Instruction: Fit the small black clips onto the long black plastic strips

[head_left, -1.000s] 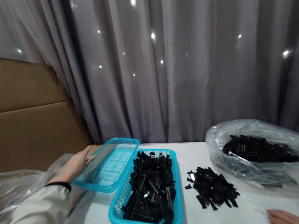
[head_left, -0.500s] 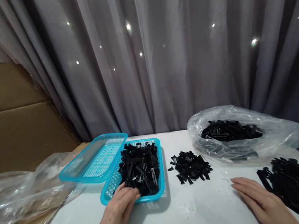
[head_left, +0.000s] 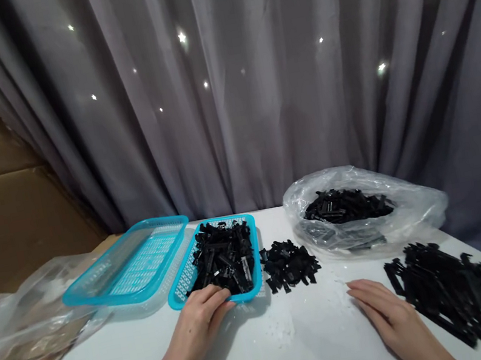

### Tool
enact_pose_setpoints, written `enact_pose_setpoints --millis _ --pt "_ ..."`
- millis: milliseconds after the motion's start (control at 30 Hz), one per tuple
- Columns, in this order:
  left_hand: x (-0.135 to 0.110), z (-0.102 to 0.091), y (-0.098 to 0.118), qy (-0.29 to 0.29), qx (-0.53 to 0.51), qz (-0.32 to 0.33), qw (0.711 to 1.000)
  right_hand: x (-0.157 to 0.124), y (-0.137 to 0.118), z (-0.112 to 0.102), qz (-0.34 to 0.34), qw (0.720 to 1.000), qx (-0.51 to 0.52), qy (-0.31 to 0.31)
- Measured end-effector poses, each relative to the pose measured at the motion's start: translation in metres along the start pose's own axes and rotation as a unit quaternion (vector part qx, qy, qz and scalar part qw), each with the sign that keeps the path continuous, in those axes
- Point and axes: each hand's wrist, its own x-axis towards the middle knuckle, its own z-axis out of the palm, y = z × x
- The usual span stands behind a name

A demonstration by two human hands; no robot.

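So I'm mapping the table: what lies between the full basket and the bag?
A small loose pile of black parts lies between the full basket and bag, in the head view.

White table carries two teal baskets left-centre, small black parts pile mid-frame, clear bag upper right, long strips lower right w/ both hands flat.

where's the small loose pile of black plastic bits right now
In the head view the small loose pile of black plastic pieces lies on the white table, centre, between the turquoise plastic basket of black parts and the clear plastic bag.
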Motion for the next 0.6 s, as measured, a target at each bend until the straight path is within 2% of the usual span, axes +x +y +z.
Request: enact_pose_setpoints --millis 267,400,500,600 --pt "-0.003 0.008 0.000 0.036 -0.004 0.011 0.999 0.011 -0.006 -0.008 -0.004 1.000 0.005 0.012" --pt "-0.015 0.003 0.003 0.085 -0.025 0.032 0.996 0.016 -0.026 -0.013 -0.005 1.000 0.020 0.020" --pt "-0.030 -0.005 0.021 0.082 -0.069 0.044 0.993 0.022 -0.051 -0.014 -0.009 0.998 0.064 -0.016" --pt "-0.042 -0.005 0.051 0.026 -0.158 -0.008 0.987 0.035 -0.077 -0.012 -0.018 0.988 0.130 -0.079"
